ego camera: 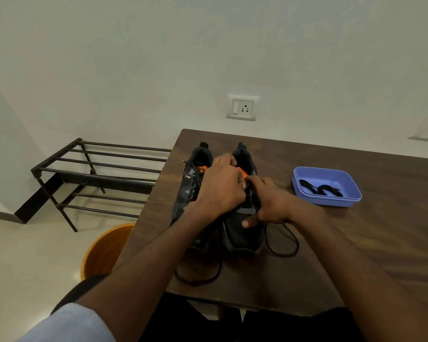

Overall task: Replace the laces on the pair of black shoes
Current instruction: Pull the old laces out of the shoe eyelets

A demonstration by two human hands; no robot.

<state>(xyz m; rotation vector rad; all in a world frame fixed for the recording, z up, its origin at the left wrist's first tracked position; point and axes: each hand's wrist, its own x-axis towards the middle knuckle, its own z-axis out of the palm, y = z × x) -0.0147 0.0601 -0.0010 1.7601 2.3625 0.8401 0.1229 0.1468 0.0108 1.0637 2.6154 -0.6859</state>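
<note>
Two black shoes with orange tongues stand side by side on the brown table (pixel 356 243), toes toward me. The left shoe (pixel 190 183) is still laced. My left hand (pixel 220 188) lies over the right shoe (pixel 242 233), fingers curled at its tongue and laces. My right hand (pixel 269 206) grips the same shoe from the right, thumb on its upper, fingers pinching at the lace. A loose black lace (pixel 282 245) trails from that shoe in loops over the table. What the fingertips pinch is hidden.
A purple plastic tray (pixel 346 201) with black laces (pixel 319 190) in it sits on the table to the right. A dark metal shoe rack (pixel 97 176) stands on the floor to the left, an orange bucket (pixel 104 250) beside the table's near-left edge. Wall sockets (pixel 242 108) behind.
</note>
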